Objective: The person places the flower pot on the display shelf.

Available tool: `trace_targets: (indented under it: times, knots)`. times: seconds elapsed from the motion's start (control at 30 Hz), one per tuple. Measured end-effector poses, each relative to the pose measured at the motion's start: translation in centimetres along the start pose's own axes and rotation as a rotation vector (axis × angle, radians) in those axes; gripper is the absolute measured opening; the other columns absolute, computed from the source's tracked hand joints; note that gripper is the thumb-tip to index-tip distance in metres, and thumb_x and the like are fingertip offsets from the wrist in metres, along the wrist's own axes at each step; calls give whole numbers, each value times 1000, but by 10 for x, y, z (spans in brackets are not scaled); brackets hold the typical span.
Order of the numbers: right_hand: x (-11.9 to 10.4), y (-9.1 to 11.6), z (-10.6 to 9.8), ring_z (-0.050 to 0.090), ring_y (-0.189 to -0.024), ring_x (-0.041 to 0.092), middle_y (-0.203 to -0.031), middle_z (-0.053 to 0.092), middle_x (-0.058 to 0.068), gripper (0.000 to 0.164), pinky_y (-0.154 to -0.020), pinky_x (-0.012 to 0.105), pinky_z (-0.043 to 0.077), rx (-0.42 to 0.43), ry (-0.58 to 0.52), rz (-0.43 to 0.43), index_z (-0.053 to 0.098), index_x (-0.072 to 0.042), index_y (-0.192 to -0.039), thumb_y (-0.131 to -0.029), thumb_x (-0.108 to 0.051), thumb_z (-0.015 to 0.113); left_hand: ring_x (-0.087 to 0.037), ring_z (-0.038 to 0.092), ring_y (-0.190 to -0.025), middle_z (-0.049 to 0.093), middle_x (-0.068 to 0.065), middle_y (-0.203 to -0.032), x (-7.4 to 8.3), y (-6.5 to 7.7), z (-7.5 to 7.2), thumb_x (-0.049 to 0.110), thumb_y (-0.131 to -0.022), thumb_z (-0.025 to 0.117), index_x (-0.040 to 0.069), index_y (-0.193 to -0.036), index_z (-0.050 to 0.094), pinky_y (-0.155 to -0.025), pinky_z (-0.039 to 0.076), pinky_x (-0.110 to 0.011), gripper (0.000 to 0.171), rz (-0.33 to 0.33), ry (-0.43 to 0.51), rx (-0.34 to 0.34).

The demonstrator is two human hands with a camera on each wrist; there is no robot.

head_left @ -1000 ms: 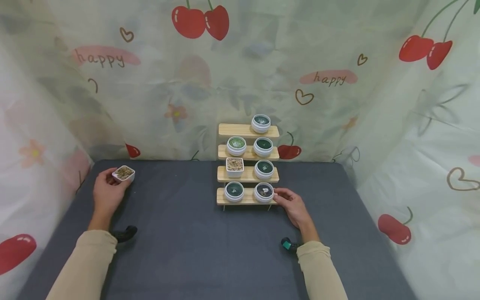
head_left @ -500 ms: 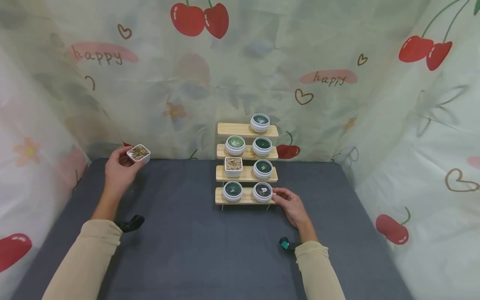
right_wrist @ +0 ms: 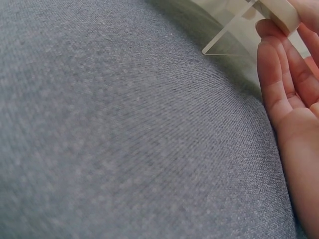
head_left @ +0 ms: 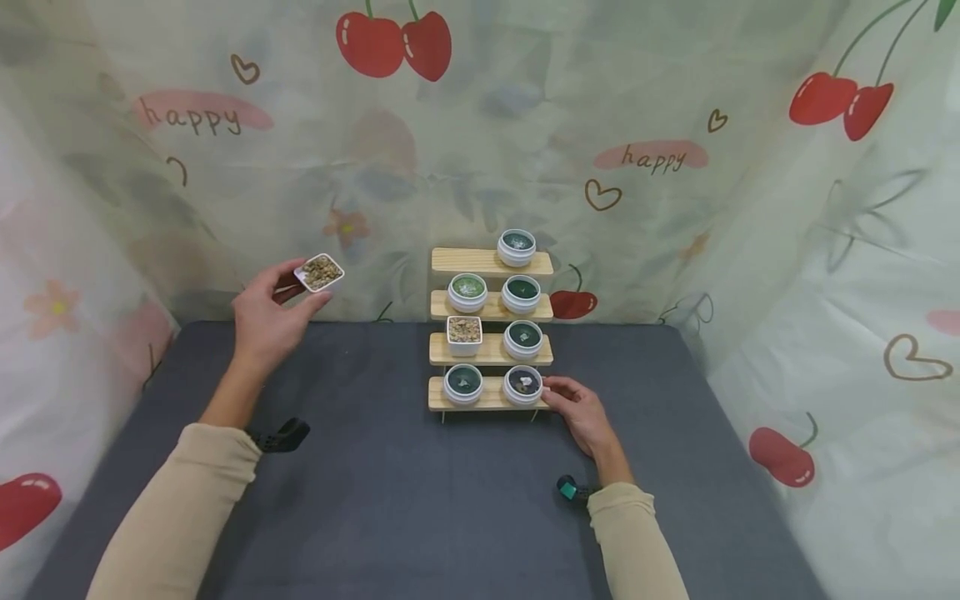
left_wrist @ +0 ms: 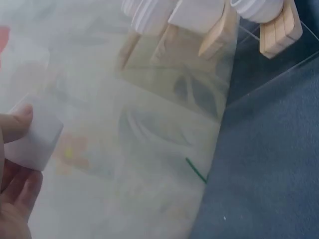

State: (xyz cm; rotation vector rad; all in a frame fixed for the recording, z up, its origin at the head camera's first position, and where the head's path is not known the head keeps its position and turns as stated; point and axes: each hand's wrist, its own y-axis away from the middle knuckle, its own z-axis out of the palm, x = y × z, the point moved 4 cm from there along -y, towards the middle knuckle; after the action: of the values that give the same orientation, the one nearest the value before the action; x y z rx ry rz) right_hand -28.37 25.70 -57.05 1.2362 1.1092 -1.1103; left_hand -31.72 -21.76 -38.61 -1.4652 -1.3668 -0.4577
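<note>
My left hand (head_left: pixel 272 317) pinches a small square white pot (head_left: pixel 320 273) filled with brown-green granules, held up in front of the curtain. Its blank white side (left_wrist: pixel 37 137) shows between thumb and fingers in the left wrist view. To the right stands a four-step wooden display stand (head_left: pixel 450 261). My right hand (head_left: pixel 588 421) grips the right end of its lowest board, with fingers (right_wrist: pixel 274 64) beneath the wooden end (right_wrist: pixel 281 14) in the right wrist view. Another square pot (head_left: pixel 464 336) sits on the second step from the bottom, left side.
Round white pots with dark tops, such as one at bottom right (head_left: pixel 522 387), fill the stand's right side. A green-topped pot (head_left: pixel 467 293) and a dark one (head_left: pixel 462 386) stand left. The top step's left half is bare wood. Grey cloth (head_left: pixel 375 500) covers the table; a printed curtain (head_left: pixel 510 167) hangs behind.
My left hand has carried the square pot up and to the right, from above the table's left back edge toward the stand. The right hand stays at the lowest board.
</note>
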Motion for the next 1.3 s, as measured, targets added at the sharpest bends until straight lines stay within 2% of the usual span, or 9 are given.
trace_targets:
  times: [0.07,0.27,0.43,0.57,0.77,0.9,1.13,1.3]
  knots:
    - [0,-1,0,64,-94,6,-101,72,-10,22,-81,21,56,3,1,-5,73,-14,-112,-91,-13,77,-31,64,-124,63,-18,-132,8,-2,4,11,-87,81,5,-141,59,-103,55,-37,58,33,1,-7]
    - [1,-3,-1,64,-95,7,-101,72,-10,24,-82,21,55,10,22,6,72,-12,-115,-91,-14,77,-33,62,-123,62,-20,-128,23,-9,17,13,-90,79,4,-141,58,-105,54,-45,56,98,20,-69]
    - [3,-4,-2,63,-95,8,-101,72,-9,24,-82,21,55,17,35,17,71,-10,-115,-91,-13,76,-34,60,-124,60,-20,-130,37,-18,29,13,-91,78,5,-141,57,-106,53,-48,55,113,23,-127]
    - [2,-3,-1,63,-96,8,-101,71,-10,26,-82,22,55,9,35,12,71,-9,-116,-92,-14,76,-33,59,-127,58,-18,-135,47,-28,42,15,-92,77,6,-143,55,-108,53,-45,56,93,21,-180]
    - [4,-3,-1,64,-94,8,-100,72,-10,23,-81,21,55,11,13,3,72,-11,-114,-92,-12,76,-33,57,-133,56,-20,-138,57,-39,66,18,-95,74,9,-147,51,-110,51,-42,58,24,117,-307]
    - [4,-3,-1,65,-94,8,-101,73,-9,24,-81,21,56,10,2,-4,72,-10,-114,-90,-12,77,-33,57,-132,57,-21,-136,60,-44,81,14,-94,74,7,-146,52,-111,51,-44,57,11,167,-323]
    - [5,-1,-2,64,-94,8,-102,72,-8,29,-82,21,56,33,34,19,70,-4,-119,-91,-12,76,-34,61,-122,60,-23,-133,63,-55,106,15,-96,71,6,-149,49,-103,54,-46,58,-15,202,-359]
    - [4,-2,-1,64,-98,8,-104,71,-9,34,-84,21,55,30,46,10,69,-3,-122,-91,-14,77,-36,62,-124,60,-24,-135,70,-62,121,14,-96,72,5,-152,46,-103,54,-46,62,-24,207,-386]
